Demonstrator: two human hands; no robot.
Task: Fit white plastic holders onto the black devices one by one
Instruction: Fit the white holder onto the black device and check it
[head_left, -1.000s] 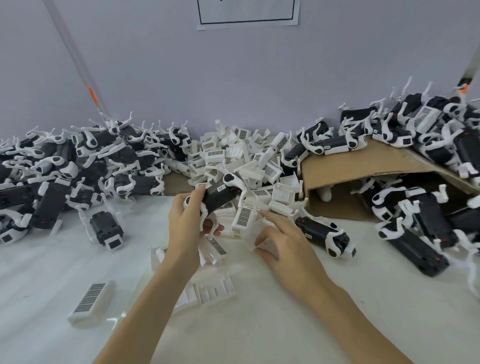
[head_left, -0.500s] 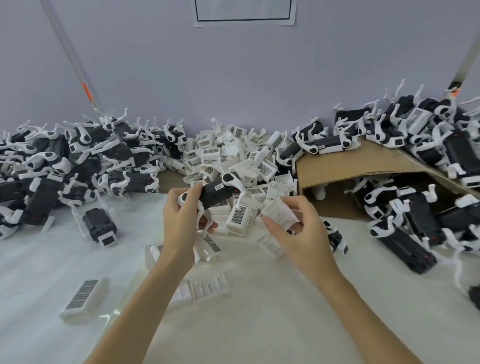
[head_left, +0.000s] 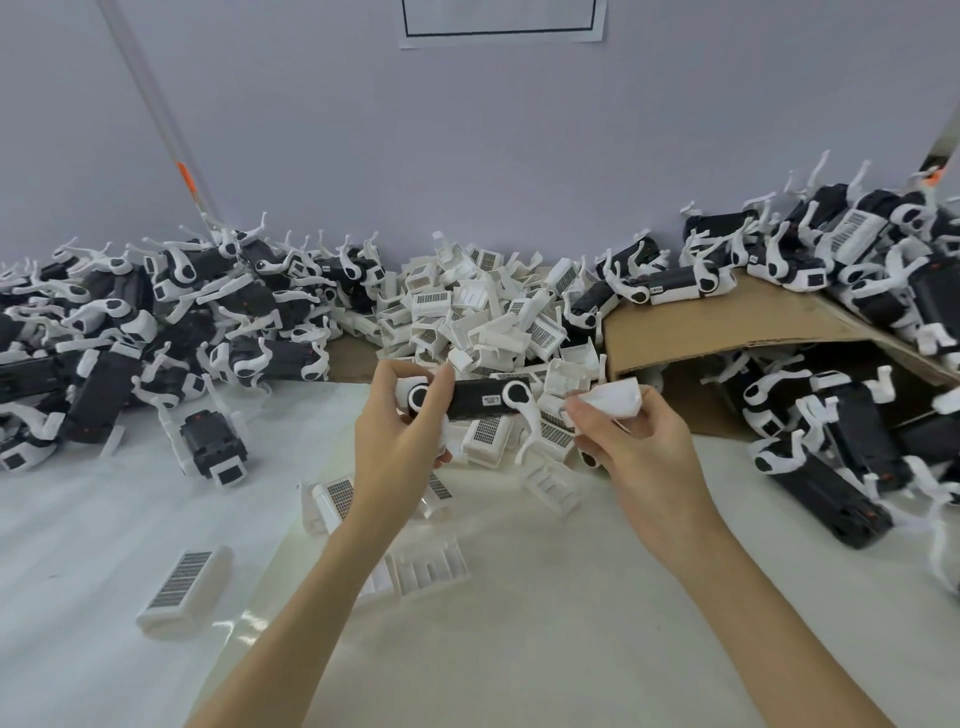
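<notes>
The white holder (head_left: 615, 397), a second ago being picked from the pile (head_left: 483, 317), is now lifted, pinched in the right hand (head_left: 631, 441), beside the black device (head_left: 480, 400) clamped level in the left hand (head_left: 397, 441) above the counter (head_left: 519, 623). Fitting is judged next.
</notes>
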